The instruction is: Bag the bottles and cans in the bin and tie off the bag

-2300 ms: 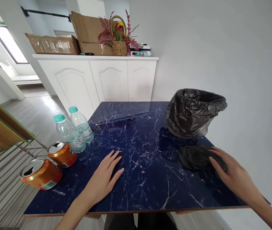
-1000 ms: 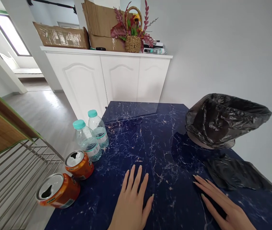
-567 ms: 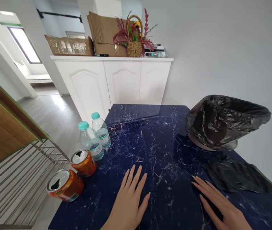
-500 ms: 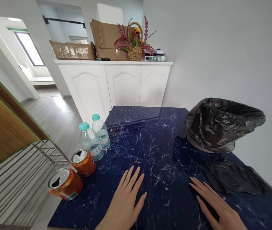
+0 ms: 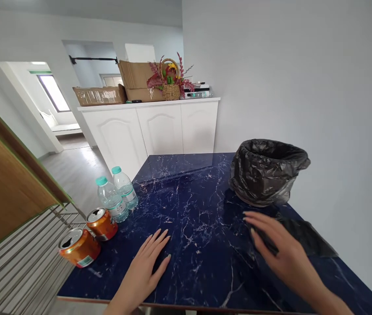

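My left hand point(image 5: 147, 267) lies flat on the dark blue marbled table point(image 5: 202, 249), fingers stretched out and nothing in it. Raised a little over the table, my right hand point(image 5: 276, 245) is open and empty, its fingers pointing towards a bin lined with a black plastic bag point(image 5: 264, 175). A flat, folded black plastic bag point(image 5: 313, 238) lies on the table, partly behind that hand. To the left of my left hand stand two opened orange drink cans point(image 5: 80, 249) and two clear water bottles point(image 5: 125, 188) with turquoise caps, all upright along the table's left edge.
A metal rack point(image 5: 15, 262) with a wooden panel point(image 5: 8, 179) stands left of the table. Beyond the table is a white cabinet point(image 5: 159, 127) bearing cardboard boxes point(image 5: 99, 95) and a flower basket point(image 5: 171, 92). A grey wall point(image 5: 336, 109) runs along the right.
My right hand has lifted off the table and moved forward towards the lined bin. The left hand still rests flat. The whole view has shifted, with the table things sitting further left.
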`<state>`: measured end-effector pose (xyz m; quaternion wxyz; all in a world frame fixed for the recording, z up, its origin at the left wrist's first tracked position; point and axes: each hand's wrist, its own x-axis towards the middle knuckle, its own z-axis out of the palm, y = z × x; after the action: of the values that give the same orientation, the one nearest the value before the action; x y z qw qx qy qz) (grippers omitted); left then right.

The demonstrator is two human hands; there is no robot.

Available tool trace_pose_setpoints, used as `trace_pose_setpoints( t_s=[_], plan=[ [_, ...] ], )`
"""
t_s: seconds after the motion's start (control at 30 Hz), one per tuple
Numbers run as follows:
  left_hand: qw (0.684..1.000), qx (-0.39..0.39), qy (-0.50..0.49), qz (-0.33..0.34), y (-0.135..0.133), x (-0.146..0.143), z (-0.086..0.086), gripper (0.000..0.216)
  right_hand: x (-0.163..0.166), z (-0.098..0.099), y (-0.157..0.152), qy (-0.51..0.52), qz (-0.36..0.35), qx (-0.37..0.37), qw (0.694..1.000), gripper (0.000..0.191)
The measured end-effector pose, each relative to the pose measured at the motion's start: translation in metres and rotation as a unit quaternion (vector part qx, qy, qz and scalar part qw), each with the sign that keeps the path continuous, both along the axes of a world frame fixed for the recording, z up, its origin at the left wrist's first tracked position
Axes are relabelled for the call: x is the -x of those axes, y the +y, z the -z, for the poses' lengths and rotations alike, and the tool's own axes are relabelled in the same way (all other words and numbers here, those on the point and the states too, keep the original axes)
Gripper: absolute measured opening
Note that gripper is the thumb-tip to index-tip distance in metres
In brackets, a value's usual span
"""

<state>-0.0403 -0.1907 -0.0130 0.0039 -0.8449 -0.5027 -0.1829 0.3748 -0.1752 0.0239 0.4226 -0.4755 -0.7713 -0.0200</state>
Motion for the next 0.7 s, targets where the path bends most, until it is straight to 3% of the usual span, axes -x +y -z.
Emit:
trace_pose_setpoints(
  t_s=[0.13,0.23,0.3,0.43,0.57,0.7],
  plan=[
    [1.0,-0.008,-0.003,-0.01,-0.001,-0.002,-0.004,0.058,-0.028,-0.071,0.054,-0.006,0.086,-0.138,0.987,0.035],
    [1.0,-0.008,0.004,-0.019,-0.002,-0.002,-0.007,0.058,-0.052,-0.095,0.1,-0.043,0.152,-0.182,0.971,0.043],
    [1.0,-0.011,0.012,-0.021,-0.002,-0.001,-0.007,0.057,-0.067,-0.096,0.128,-0.065,0.177,-0.17,0.967,0.044],
    [0.999,-0.016,0.014,-0.027,-0.004,0.0,-0.008,0.059,-0.089,-0.079,0.164,-0.077,0.184,-0.144,0.969,0.05],
    [0.999,-0.017,0.016,-0.041,-0.006,0.001,-0.008,0.062,-0.094,-0.066,0.174,-0.069,0.185,-0.158,0.968,0.055],
    [0.997,-0.018,0.027,-0.064,-0.008,0.001,-0.008,0.062,-0.092,-0.066,0.172,-0.065,0.176,-0.155,0.97,0.055]
  ],
)
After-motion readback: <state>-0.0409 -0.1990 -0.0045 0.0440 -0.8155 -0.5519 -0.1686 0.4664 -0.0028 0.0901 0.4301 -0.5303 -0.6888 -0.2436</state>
